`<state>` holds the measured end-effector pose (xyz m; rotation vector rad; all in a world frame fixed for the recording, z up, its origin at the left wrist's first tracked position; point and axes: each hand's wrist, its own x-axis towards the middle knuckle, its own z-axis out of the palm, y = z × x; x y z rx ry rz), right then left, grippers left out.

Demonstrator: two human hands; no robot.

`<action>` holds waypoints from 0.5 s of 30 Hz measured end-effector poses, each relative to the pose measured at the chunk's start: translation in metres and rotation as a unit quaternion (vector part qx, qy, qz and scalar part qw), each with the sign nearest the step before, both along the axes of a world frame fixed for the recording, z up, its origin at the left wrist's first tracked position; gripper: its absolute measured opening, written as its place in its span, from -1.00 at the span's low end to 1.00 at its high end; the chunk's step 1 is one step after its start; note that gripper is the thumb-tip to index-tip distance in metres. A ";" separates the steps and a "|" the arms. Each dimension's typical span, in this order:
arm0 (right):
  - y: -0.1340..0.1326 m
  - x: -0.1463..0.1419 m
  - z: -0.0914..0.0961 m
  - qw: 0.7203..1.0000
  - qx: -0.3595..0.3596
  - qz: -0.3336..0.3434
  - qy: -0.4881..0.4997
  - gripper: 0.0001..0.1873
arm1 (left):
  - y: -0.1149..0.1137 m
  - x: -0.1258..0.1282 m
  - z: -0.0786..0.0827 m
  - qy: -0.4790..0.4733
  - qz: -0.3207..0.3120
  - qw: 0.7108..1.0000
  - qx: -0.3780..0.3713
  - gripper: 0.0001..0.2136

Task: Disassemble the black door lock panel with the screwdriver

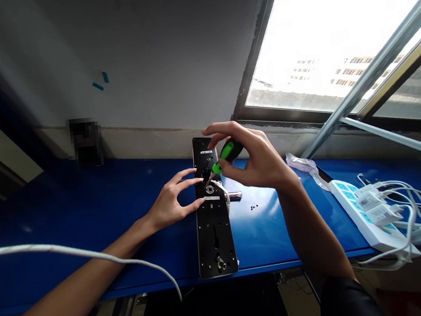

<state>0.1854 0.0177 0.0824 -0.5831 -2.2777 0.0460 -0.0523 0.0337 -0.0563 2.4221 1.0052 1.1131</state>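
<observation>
Head view: right hand clenched around green-handled screwdriver, tip hard to make out against black door-lock panel lying flat on blue bench; left hand spread, fingertips touching panel's left edge; tiny screws barely discernible.

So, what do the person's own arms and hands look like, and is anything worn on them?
Both hands are bare: the left hand and the right hand show no gloves, and I see no rings or watch. The left forearm is uncovered as far as the picture shows. The right forearm is bare too, up to a black sleeve at the bottom edge.
</observation>
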 end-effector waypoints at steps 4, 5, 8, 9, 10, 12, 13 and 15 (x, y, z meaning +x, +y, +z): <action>0.001 -0.001 0.000 1.000 -0.002 0.003 -0.003 -0.52 | -0.001 0.001 0.000 -0.012 0.003 1.000 -0.020 -0.57; 0.001 -0.002 0.000 1.000 -0.004 -0.004 0.001 -0.57 | -0.002 0.002 -0.001 -0.017 0.004 1.000 -0.026 -0.58; 0.002 -0.002 -0.001 1.000 -0.002 -0.010 0.011 -0.62 | -0.002 0.003 -0.002 -0.028 -0.002 0.999 -0.042 -0.59; 0.002 -0.002 -0.001 1.000 0.001 -0.006 0.012 -0.56 | -0.002 0.003 -0.002 -0.030 -0.004 0.999 -0.044 -0.60; 0.003 -0.002 -0.002 1.000 0.004 -0.001 0.011 -0.49 | -0.002 0.003 -0.002 -0.032 -0.006 0.998 -0.044 -0.60; 0.003 -0.003 -0.002 1.000 0.012 0.002 0.010 -0.43 | -0.002 0.003 -0.003 -0.032 -0.004 0.999 -0.039 -0.62; 0.003 -0.003 -0.003 1.000 0.014 -0.001 0.010 -0.45 | -0.002 0.003 -0.003 -0.032 -0.004 0.999 -0.035 -0.62; 0.004 -0.004 -0.003 1.000 0.016 -0.015 0.015 -0.56 | -0.001 0.003 -0.003 -0.031 -0.005 0.999 -0.028 -0.62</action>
